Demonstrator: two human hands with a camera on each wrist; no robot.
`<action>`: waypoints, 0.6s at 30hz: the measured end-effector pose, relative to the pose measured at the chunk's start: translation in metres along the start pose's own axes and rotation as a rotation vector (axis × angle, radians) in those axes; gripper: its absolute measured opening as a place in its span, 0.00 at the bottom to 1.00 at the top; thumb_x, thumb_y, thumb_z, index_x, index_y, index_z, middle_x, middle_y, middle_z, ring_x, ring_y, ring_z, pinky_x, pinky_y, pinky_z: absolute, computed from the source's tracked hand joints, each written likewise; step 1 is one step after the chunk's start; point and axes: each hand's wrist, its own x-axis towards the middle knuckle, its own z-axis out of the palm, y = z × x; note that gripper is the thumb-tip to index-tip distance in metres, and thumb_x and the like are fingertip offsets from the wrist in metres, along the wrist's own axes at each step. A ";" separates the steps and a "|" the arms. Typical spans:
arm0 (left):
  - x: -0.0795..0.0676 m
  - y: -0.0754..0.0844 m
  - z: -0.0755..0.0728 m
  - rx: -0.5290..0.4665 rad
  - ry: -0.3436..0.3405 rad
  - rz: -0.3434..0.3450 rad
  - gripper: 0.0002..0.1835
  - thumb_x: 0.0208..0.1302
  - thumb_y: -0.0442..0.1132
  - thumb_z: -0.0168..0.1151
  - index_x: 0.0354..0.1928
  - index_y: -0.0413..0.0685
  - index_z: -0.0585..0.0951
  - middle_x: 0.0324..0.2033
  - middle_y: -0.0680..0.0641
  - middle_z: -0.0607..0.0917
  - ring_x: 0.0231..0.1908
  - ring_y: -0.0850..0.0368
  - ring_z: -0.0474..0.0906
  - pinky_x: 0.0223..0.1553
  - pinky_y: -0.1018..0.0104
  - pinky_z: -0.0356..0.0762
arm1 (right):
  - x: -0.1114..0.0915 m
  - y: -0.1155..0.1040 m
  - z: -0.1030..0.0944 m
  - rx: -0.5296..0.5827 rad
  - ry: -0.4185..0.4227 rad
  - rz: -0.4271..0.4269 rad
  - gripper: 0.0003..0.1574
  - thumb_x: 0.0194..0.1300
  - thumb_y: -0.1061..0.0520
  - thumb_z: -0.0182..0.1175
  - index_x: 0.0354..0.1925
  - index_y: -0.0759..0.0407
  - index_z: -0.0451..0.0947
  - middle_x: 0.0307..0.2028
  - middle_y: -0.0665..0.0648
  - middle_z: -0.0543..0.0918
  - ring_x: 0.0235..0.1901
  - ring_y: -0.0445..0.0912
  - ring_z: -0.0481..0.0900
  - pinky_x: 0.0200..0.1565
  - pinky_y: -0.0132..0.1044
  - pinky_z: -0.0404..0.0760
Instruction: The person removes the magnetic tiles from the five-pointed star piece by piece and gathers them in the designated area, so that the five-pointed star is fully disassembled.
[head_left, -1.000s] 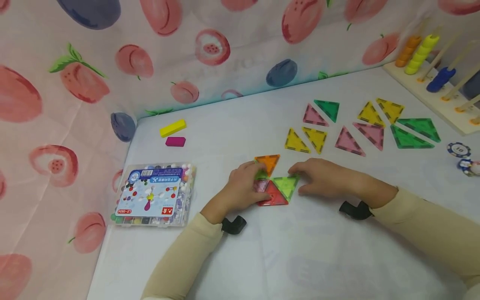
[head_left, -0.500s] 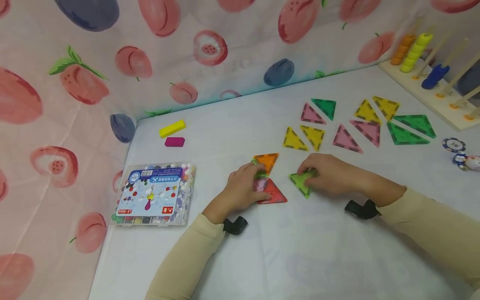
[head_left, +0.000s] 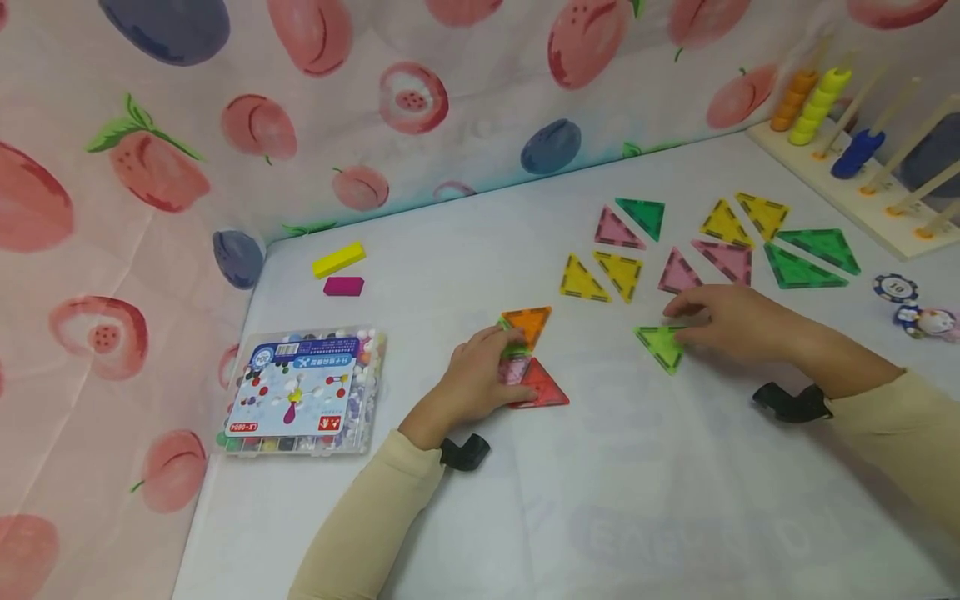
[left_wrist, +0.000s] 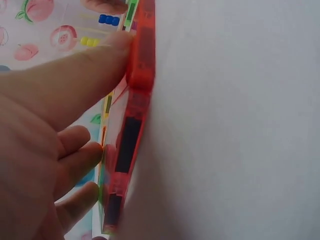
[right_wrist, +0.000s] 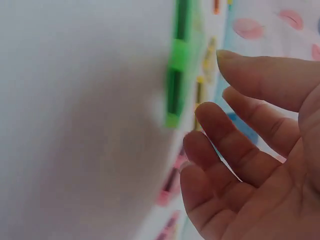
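Observation:
My left hand rests on a small group of flat translucent magnetic tiles, with the thumb on a red triangle tile and the fingertips over a green one. An orange triangle tile adjoins at the top; a pale pink tile is partly hidden by the hand. In the left wrist view the thumb presses on the red tile's face. Farther right, a light green triangle tile lies alone. My right hand hovers beside it, fingers loosely bent and apart from the tile in the right wrist view.
Several yellow, pink and green triangle tiles lie behind my right hand. A wooden peg board with beads, a poker chip and a small figurine are at right. A clear case of beads and two blocks sit left.
The right hand pulled the light green triangle away from beside the red tile, moved it right and let it go. The left hand stayed on its tiles.

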 end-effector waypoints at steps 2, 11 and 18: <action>-0.001 0.000 0.000 0.003 0.010 0.007 0.41 0.44 0.60 0.66 0.60 0.54 0.65 0.58 0.55 0.67 0.62 0.56 0.52 0.56 0.52 0.53 | 0.000 -0.002 -0.004 -0.005 0.024 0.002 0.23 0.57 0.46 0.61 0.49 0.55 0.74 0.48 0.58 0.76 0.47 0.54 0.71 0.45 0.53 0.69; -0.011 -0.011 -0.011 0.000 -0.010 -0.067 0.43 0.41 0.59 0.69 0.62 0.59 0.65 0.60 0.50 0.65 0.62 0.51 0.51 0.57 0.50 0.51 | 0.034 -0.044 0.011 -0.036 -0.022 -0.139 0.24 0.56 0.46 0.61 0.52 0.49 0.74 0.48 0.53 0.77 0.47 0.48 0.71 0.46 0.48 0.72; -0.013 -0.026 -0.024 -0.006 -0.101 -0.044 0.43 0.42 0.56 0.70 0.63 0.62 0.63 0.63 0.49 0.61 0.63 0.51 0.48 0.58 0.48 0.51 | 0.059 -0.086 0.045 -0.080 -0.198 -0.337 0.31 0.57 0.48 0.60 0.58 0.51 0.68 0.55 0.51 0.71 0.56 0.48 0.64 0.54 0.48 0.64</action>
